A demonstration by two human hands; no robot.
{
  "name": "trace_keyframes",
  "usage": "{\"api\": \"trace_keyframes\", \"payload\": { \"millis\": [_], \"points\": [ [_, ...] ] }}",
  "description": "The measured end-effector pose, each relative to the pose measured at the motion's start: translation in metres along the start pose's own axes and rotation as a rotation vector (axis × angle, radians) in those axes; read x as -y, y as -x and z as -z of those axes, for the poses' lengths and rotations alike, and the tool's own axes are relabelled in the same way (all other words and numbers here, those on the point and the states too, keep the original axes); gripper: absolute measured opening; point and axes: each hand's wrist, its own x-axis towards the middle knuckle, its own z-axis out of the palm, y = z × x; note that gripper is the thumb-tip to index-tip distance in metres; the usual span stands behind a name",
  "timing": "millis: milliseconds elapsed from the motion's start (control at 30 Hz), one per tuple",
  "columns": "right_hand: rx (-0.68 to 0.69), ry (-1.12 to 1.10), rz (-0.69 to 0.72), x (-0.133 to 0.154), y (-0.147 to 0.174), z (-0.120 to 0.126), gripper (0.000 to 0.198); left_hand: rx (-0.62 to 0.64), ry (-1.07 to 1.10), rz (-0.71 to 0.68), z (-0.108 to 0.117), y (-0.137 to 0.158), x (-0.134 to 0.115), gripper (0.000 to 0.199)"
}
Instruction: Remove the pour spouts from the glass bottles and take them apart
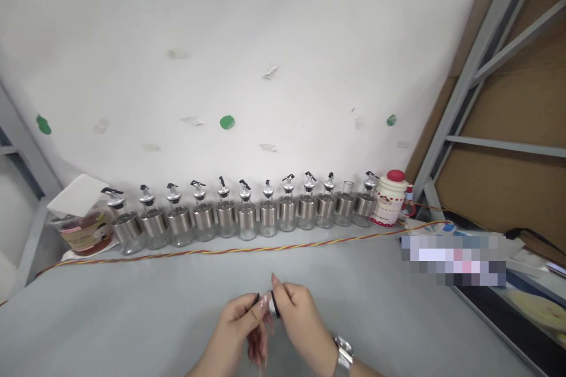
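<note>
Low in the head view, my left hand [239, 323] and my right hand [301, 313] meet above the grey table [132, 312]. Between their fingertips is a small silver-and-black pour spout [273, 305], partly hidden by the fingers. Both hands are closed on it. Along the wall stands a row of several glass oil bottles with steel sleeves, such as this bottle [267, 215]. Most carry silver spouts with black flip caps; one bottle [344, 206] near the right end has a bare glass neck.
A red-and-yellow twisted cord [221, 251] runs in front of the bottles. At the row's left is a labelled tub [86, 235]; at its right, a cream canister [389, 200] with a red knob. A blurred flat item [455, 256] and papers lie at right, beside metal shelving [460, 88].
</note>
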Motion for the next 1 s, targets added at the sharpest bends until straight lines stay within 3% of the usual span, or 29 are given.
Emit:
{"api": "trace_keyframes", "payload": {
  "millis": [67,133,200,233,300,433,500,533,633,867,1000],
  "points": [
    [-0.066,0.142,0.205,0.004,0.004,0.006,0.046,0.07,0.129,0.056,0.001,-0.003,0.001,0.044],
    [-0.123,0.317,0.504,0.006,0.005,0.013,0.041,0.123,0.191,0.086,0.003,-0.003,0.003,0.043],
    [-0.133,0.441,0.737,0.007,0.005,0.019,0.035,0.125,0.135,0.062,0.003,-0.002,0.004,0.041],
    [-0.121,0.462,0.765,0.008,0.004,0.021,0.033,0.09,0.049,0.017,0.004,0.0,0.004,0.04],
    [-0.078,0.401,0.626,0.009,0.002,0.021,0.032,-0.037,-0.262,-0.168,0.006,0.004,0.002,0.034],
    [0.186,-0.042,-0.04,0.01,-0.002,0.013,0.041,-0.218,-1.13,-0.799,0.014,0.01,-0.004,0.021],
    [0.339,-0.28,-0.313,0.01,-0.003,0.01,0.041,-0.237,-1.407,-0.979,0.016,0.011,-0.008,0.021],
    [0.375,-0.361,-0.384,0.01,-0.003,0.008,0.04,-0.238,-1.483,-1.012,0.017,0.011,-0.01,0.021],
    [0.296,-0.449,-0.395,0.006,-0.005,0.005,0.039,-0.236,-1.49,-0.991,0.016,0.01,-0.01,0.019],
    [0.129,-0.315,-0.269,-0.009,-0.013,-0.003,0.043,-0.135,-1.24,-0.654,0.017,0.008,-0.001,0.017],
    [0.059,-0.196,-0.139,-0.008,-0.008,-0.001,0.045,-0.088,-0.872,-0.412,0.013,0.009,-0.003,0.025]
  ]
}}
